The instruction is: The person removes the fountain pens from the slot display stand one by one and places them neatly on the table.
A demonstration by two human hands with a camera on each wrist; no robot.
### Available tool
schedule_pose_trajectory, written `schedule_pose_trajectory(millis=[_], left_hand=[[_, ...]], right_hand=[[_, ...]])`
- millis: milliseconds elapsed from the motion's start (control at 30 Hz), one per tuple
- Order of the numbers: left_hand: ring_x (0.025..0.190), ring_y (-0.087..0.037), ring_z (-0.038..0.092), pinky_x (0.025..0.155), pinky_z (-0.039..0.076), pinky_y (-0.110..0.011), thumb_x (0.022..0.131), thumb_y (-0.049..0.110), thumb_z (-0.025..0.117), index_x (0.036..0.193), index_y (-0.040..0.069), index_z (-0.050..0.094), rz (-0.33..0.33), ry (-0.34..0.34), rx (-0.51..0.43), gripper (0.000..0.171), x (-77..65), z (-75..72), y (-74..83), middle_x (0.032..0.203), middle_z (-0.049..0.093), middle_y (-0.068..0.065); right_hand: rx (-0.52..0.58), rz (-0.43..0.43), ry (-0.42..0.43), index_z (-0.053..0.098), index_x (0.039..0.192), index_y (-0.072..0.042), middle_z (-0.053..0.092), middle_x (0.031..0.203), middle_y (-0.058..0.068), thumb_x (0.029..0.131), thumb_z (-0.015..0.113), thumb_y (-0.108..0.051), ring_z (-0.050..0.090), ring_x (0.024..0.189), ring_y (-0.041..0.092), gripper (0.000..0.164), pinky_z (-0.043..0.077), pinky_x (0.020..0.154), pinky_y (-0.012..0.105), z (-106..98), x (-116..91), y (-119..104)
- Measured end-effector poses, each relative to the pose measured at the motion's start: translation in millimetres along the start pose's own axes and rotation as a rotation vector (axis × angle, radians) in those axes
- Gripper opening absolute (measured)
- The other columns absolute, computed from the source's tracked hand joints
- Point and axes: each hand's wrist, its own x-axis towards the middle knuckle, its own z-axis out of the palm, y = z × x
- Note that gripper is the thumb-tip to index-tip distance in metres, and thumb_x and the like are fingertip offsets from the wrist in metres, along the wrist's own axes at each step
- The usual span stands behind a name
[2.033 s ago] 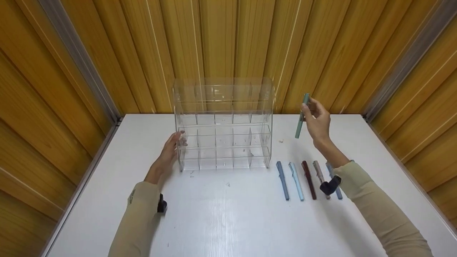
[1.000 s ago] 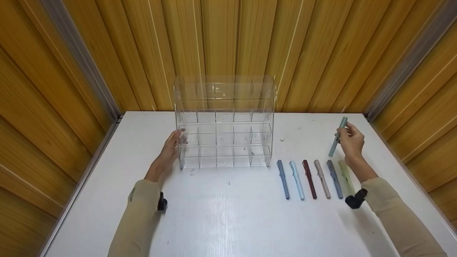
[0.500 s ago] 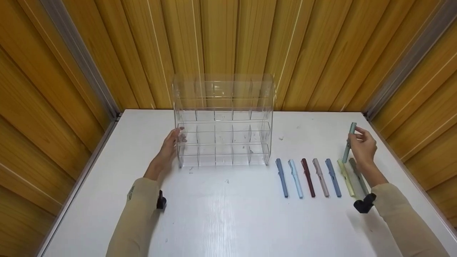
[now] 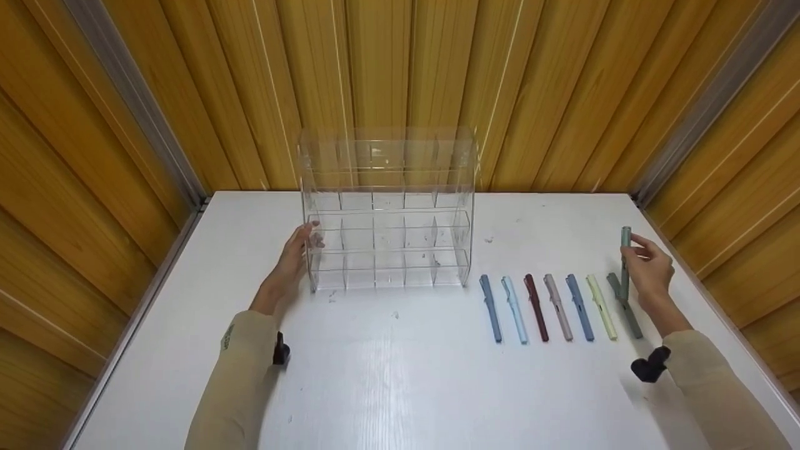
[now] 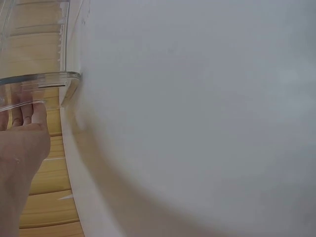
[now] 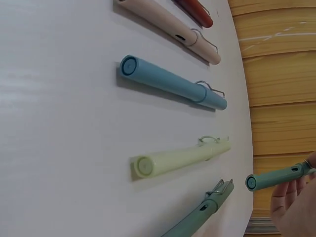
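My right hand (image 4: 650, 269) pinches a teal-green capped pen (image 4: 625, 240) near its upper end, nearly upright, and it overlaps the dark green pen (image 4: 632, 315) lying at the right end of a row. In the right wrist view the held teal-green pen (image 6: 276, 177) points its barrel end away from the fingers. My left hand (image 4: 292, 256) holds the left side of a clear acrylic pen rack (image 4: 389, 259) with tiered, divided compartments. The left wrist view shows its fingers (image 5: 27, 116) at the rack's side panel, partly behind the clear plastic.
Left of the dark green pen lie a pale yellow-green pen (image 4: 601, 306), a blue pen (image 4: 580, 306), a beige-pink pen (image 4: 558, 306), a dark red pen (image 4: 536, 306), a light blue pen (image 4: 515, 309) and a grey-blue pen (image 4: 490, 309). Yellow wood-look walls (image 4: 387, 62) enclose the white table (image 4: 350, 375).
My right hand has carried the teal-green pen rightward and down, from beside the rack to the row's right end. The left hand stays at the rack's side.
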Motion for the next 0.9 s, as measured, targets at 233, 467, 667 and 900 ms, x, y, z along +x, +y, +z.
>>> schedule_pose_trajectory(millis=[233,467,667,900], left_hand=[[0.156,-0.028,0.021,0.131,0.008,-0.052,0.099,0.075,0.031,0.163,0.029,0.022,-0.06,0.008,0.001,0.079,-1.4,2.7,1.8,0.165,0.025,-0.013],[0.152,-0.03,0.025,0.129,0.007,-0.056,0.101,0.072,0.03,0.161,0.026,0.026,-0.041,0.019,0.005,0.076,-2.2,-1.3,0.5,0.16,0.031,-0.015],[0.15,-0.031,0.028,0.129,0.005,-0.058,0.103,0.068,0.029,0.161,0.023,0.026,-0.03,0.012,0.008,0.074,-3.0,-2.9,0.8,0.159,0.032,-0.018],[0.152,-0.029,0.026,0.13,0.005,-0.056,0.1,0.073,0.031,0.162,0.026,0.026,-0.044,0.025,0.006,0.078,-1.5,-0.5,2.5,0.159,0.032,-0.015]], right_hand=[[-0.082,-0.004,0.0,0.052,0.149,-0.009,0.052,0.088,-0.026,0.102,0.056,-0.033,0.052,0.08,-0.007,0.053,0.045,0.068,0.009,-8.5,2.6,17.8],[-0.185,-0.051,-0.027,0.052,0.147,-0.003,0.053,0.089,-0.023,0.103,0.055,-0.03,0.051,0.077,-0.005,0.052,0.048,0.064,0.009,-16.0,6.5,34.4],[-0.283,-0.071,-0.04,0.053,0.145,-0.001,0.065,0.108,0.006,0.103,0.055,-0.029,0.048,0.075,-0.006,0.051,0.046,0.061,0.011,-23.2,7.2,49.6],[-0.361,-0.109,-0.05,0.057,0.139,0.005,0.062,0.128,0.03,0.103,0.054,-0.027,0.05,0.082,0.002,0.048,0.044,0.061,0.01,-30.5,7.3,59.9]])
